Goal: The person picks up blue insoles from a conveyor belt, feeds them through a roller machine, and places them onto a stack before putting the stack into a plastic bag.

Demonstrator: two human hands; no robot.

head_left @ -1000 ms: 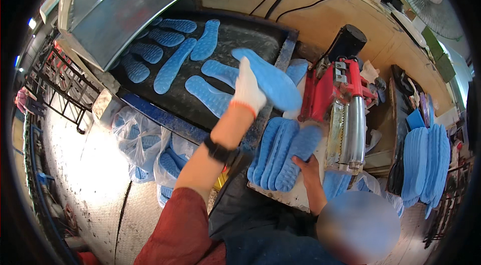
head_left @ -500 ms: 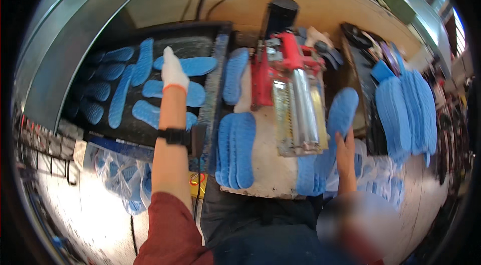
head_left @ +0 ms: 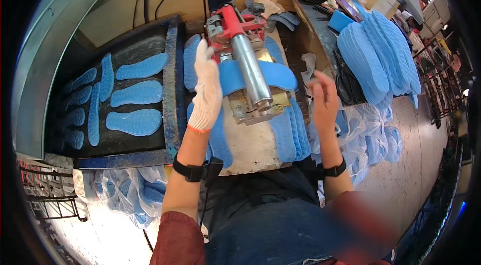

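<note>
A blue insole [head_left: 281,75] lies crosswise under the metal roller [head_left: 250,72] of a red press [head_left: 232,22]. At its left end is my left hand [head_left: 206,82] in a white knitted glove, fingers stretched upward; whether it touches the insole I cannot tell. My bare right hand [head_left: 324,97] hovers off the insole's right end, fingers loosely bent and apart, holding nothing. Stacked insoles [head_left: 290,132] stand on the bench by the press's front right. More insoles [head_left: 219,137] lie partly hidden below my left hand.
To the left, a dark tray [head_left: 173,64] with a worn blue rim holds several spaced blue insoles [head_left: 135,93]. A side table [head_left: 320,32] on the right carries piled insoles [head_left: 363,62] and black scissors [head_left: 348,77]. Plastic bags of insoles [head_left: 373,135] sit below.
My left hand has left the tray and come to the press. My right hand has let go of an insole and risen. An insole now lies under the roller; the view has shifted right.
</note>
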